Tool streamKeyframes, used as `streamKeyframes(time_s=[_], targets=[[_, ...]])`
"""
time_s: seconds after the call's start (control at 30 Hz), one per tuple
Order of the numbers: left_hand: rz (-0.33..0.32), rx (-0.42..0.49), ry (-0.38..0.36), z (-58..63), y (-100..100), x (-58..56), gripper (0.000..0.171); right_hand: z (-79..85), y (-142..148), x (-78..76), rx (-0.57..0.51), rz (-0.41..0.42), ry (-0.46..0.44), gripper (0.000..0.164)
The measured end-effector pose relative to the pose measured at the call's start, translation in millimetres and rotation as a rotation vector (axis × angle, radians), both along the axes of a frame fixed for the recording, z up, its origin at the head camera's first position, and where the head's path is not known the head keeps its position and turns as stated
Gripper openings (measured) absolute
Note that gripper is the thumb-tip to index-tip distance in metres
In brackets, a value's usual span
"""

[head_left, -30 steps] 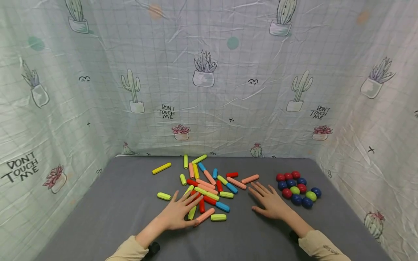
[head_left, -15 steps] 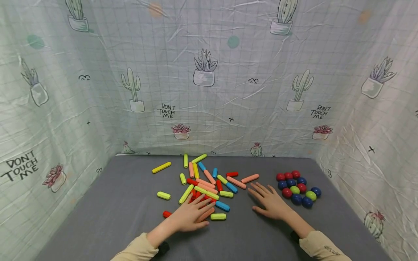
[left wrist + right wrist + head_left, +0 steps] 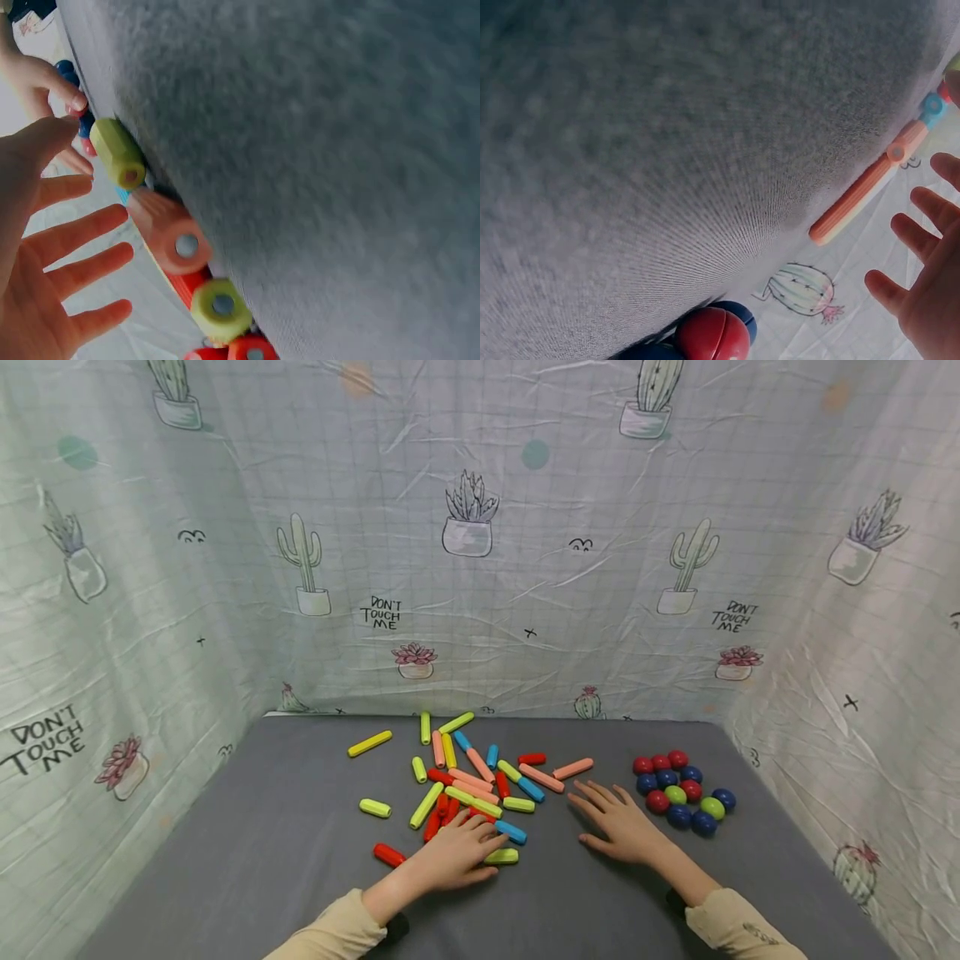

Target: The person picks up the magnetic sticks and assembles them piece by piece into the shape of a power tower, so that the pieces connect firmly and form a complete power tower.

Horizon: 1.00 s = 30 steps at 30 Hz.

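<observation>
My left hand (image 3: 456, 853) hovers over or rests lightly on the near part of a loose pile of coloured plastic sticks, with nothing gripped. In the left wrist view its fingers are extended beside a lime stick (image 3: 118, 150) and a salmon stick (image 3: 169, 229), both with a round hole in the end. A blue stick (image 3: 512, 832) lies by its fingertips, and a red stick (image 3: 389, 854) to the left of it. My right hand (image 3: 617, 823) has its fingers spread, just nearer than a salmon stick (image 3: 573, 768), and holds nothing. Some sticks are hidden beneath the left hand.
To the right of my right hand lies a cluster of red, blue and green balls (image 3: 678, 817). A yellow stick (image 3: 370, 743) sits apart at the far left of the pile. A printed curtain (image 3: 480, 635) surrounds the dark grey table (image 3: 285, 827) at the back and sides.
My left hand has moved right across the near side of the pile, uncovering a red stick on its left and now covering the near salmon stick. The right hand has stayed in place.
</observation>
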<state>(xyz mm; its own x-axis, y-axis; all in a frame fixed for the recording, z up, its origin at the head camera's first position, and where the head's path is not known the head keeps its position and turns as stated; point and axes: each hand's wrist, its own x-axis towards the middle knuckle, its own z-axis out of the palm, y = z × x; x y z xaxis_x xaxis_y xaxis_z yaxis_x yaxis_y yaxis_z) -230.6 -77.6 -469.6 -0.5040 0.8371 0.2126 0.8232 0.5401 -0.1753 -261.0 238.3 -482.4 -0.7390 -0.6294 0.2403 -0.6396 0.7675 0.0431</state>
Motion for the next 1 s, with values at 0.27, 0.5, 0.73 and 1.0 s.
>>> streamKeyframes(time_s=[0.27, 0.5, 0.73, 1.0], targets=[[-0.021, -0.055, 0.099, -3.0, 12, 0.2, 0.023, -0.7, 3, -2.2, 0.002, 0.024, 0.068, 0.061], [-0.015, -0.076, 0.128, -2.9, 19, 2.2, 0.022, -1.2, 10, -3.2, 0.026, -0.004, 0.067, 0.059], [0.009, -0.071, 0.152, -3.6, 19, 2.5, 0.015, -2.4, 16, -6.7, -0.005, -0.034, 0.145, 0.058], [0.019, -0.078, 0.115, -0.9, 18, 6.1, 0.01, 0.1, 30, -8.1, -0.051, -0.189, 0.083, 0.054]])
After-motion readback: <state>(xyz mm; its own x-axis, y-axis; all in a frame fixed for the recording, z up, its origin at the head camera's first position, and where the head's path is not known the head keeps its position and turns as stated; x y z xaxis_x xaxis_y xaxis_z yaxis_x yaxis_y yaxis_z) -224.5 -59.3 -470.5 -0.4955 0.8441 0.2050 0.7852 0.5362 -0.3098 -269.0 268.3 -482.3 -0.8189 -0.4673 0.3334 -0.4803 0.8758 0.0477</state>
